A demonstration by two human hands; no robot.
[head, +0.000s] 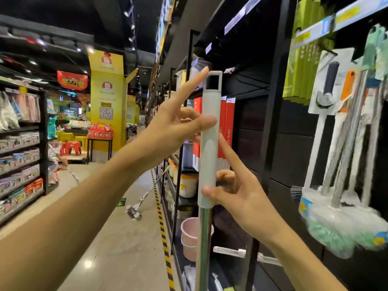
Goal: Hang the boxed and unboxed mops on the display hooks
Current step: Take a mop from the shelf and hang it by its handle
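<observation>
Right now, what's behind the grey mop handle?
Behind the grey mop handle: red boxes on the shelf, and lower down a pink bucket. The handle and both hands' grip cover the boxes' middle.

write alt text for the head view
Both hands, left above right, pinch the grey grip of a mop handle held upright in a shop aisle, its hanging loop at the top. Hung mops fill the display at right.

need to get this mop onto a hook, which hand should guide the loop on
Probably left. The left hand pinches the mop handle high up, just below the hanging loop, so it can steer it. The right hand holds the bottom of the grip, better for bearing weight.
</observation>
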